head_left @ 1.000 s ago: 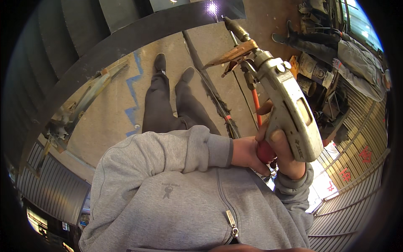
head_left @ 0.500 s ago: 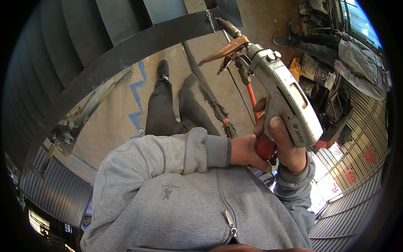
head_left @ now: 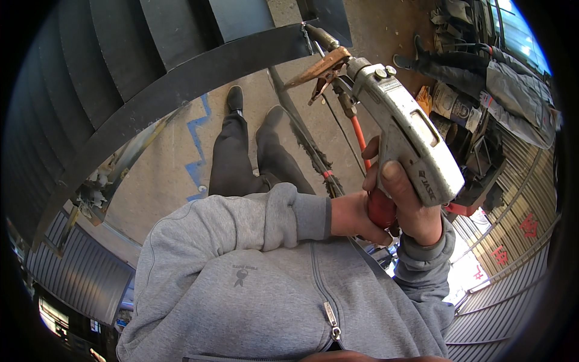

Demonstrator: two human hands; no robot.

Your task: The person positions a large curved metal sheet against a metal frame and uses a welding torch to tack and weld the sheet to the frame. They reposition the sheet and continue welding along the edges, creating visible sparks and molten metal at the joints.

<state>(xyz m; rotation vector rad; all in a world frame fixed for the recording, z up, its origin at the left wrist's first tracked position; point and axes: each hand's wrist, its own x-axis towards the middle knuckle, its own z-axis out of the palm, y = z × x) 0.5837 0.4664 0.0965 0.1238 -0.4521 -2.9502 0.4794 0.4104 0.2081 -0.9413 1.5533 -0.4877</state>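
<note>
My right hand (head_left: 417, 216) is wrapped round the handle of a silver metal welding gun (head_left: 416, 130), its thumb lying along the side. Beneath it my left hand (head_left: 350, 217) grips the red lower end of the handle (head_left: 382, 208). A brown, copper-coloured bracket (head_left: 319, 67) is mounted near the front of the gun, with an orange hose (head_left: 359, 137) beside it. The gun's nozzle (head_left: 319, 36) meets, or nearly meets, the end corner of a curved dark metal beam (head_left: 199, 81). A bright, rough seam (head_left: 306, 39) shows at that corner.
Dark metal slats or steps (head_left: 123, 45) adjoin the beam at upper left. A dark cable or bar (head_left: 304, 136) runs across the concrete floor near my legs. Blue zigzag paint (head_left: 196, 139) marks the floor. Another person (head_left: 512, 84) is at upper right, beside buckets (head_left: 455, 105).
The gun has shifted slightly left and upward, bringing its nozzle from just beside the beam's corner up to it. Both hands keep their hold.
</note>
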